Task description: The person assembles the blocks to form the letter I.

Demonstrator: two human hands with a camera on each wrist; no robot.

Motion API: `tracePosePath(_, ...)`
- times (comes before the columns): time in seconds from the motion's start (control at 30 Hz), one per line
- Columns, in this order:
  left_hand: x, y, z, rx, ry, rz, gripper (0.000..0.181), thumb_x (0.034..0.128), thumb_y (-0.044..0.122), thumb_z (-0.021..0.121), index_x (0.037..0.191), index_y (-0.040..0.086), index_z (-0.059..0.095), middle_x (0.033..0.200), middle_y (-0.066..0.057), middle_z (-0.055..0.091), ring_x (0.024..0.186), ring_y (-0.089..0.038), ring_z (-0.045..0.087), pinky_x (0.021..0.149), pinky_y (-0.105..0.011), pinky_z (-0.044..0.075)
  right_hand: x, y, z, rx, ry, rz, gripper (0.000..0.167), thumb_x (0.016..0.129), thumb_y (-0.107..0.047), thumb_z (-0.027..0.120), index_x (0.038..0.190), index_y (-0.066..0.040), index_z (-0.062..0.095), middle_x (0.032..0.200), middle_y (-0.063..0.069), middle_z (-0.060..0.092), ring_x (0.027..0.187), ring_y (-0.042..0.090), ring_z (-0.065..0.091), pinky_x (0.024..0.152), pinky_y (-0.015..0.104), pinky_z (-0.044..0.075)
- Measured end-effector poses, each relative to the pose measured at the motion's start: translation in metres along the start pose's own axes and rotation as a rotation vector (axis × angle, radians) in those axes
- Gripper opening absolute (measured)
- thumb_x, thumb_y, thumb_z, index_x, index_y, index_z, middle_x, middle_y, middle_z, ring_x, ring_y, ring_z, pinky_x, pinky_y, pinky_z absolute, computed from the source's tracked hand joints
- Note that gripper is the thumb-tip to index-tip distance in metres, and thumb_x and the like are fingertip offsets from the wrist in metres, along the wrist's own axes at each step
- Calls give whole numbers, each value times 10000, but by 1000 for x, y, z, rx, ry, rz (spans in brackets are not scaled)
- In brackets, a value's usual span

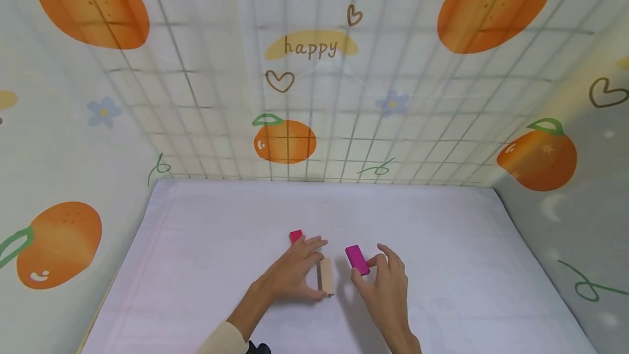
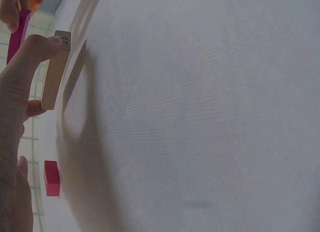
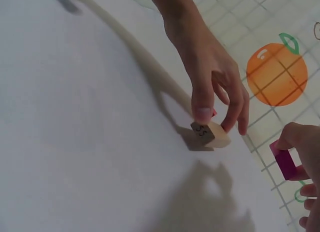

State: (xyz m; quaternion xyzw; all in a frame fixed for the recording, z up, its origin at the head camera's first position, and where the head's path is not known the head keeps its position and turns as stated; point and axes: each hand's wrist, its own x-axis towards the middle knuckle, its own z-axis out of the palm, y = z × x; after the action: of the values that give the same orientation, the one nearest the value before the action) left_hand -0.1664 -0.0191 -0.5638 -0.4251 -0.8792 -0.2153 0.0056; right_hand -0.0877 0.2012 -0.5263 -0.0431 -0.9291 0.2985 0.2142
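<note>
My left hand (image 1: 293, 270) pinches a plain wooden block (image 1: 326, 276) lengthwise, thumb at the near end and a finger at the far end. Dark marks show on the block's near end face (image 2: 64, 40) in the left wrist view. To its right, my right hand (image 1: 385, 285) holds a magenta block (image 1: 357, 260) between thumb and finger, raised above the white surface. Beyond the left hand lies a red block (image 1: 296, 236), partly hidden by that hand in the head view; the left wrist view shows the red block (image 2: 51, 178) resting on the surface.
A white cloth-covered tabletop (image 1: 442, 234) spreads under both hands. Behind it rises a gridded backdrop (image 1: 339, 146) printed with oranges, and patterned side panels stand at left (image 1: 118, 168) and right (image 1: 589, 217).
</note>
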Motion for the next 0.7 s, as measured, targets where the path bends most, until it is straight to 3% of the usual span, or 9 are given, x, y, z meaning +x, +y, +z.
tracePosePath(0.3,-4,-1,4,8,8,19,723,787,633,701,1250,85,615,1558,-22,387,1483,-167,238,1207,-422,172,-31,-1,7,-36,60,-55,331,698,-212,824,811,-80,543,1280,199,570,1119,431,549,843,666,442)
tracePosePath(0.7,-6,-3,8,6,-6,-1,718,796,642,683,1265,105,605,1563,-4,379,1487,-153,220,1207,-405,174,-59,-1,18,-29,137,-152,344,634,-236,823,786,-97,547,1196,206,618,1004,449,597,692,655,486)
